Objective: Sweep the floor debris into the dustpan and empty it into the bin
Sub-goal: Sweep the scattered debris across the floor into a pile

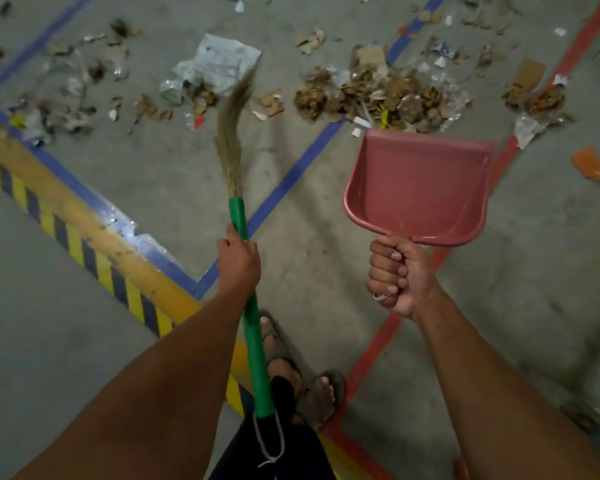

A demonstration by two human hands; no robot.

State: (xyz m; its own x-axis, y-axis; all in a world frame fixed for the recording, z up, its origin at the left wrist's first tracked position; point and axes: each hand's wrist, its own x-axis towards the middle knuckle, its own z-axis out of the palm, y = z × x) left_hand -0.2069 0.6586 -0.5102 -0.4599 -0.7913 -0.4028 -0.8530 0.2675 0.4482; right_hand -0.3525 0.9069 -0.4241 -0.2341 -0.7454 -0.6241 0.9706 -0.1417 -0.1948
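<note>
My left hand [238, 258] is wrapped around the green handle of the broom [246, 271], high on the shaft just below the bristle bundle; my right hand [397, 277] is fisted tight round the stub handle of the pink dustpan [418, 183], which hangs in the air with its mouth pointing to twelve o'clock. The pan looks like thin moulded plastic, light and a little springy, so I judge the short handle is the only sensible hold and a firm fist keeps its lip from wobbling once it meets the floor. The broom's grass bristles are soft and floppy, curling toward one o'clock at the tip; gripping close to the head gives me control, though the long tail of the shaft trails back past my sandalled feet [302, 382].

Out from the pan's lip, at twelve, lies the thickest debris pile [371, 95]: dry leaves, cardboard scraps, crinkled film, all light stuff that will likely scatter under a hard stroke. A crumpled plastic sheet [219, 62] lies just beyond the bristle tips. More litter spreads toward ten o'clock, across the blue floor line [291, 181]. No bin is in view.
</note>
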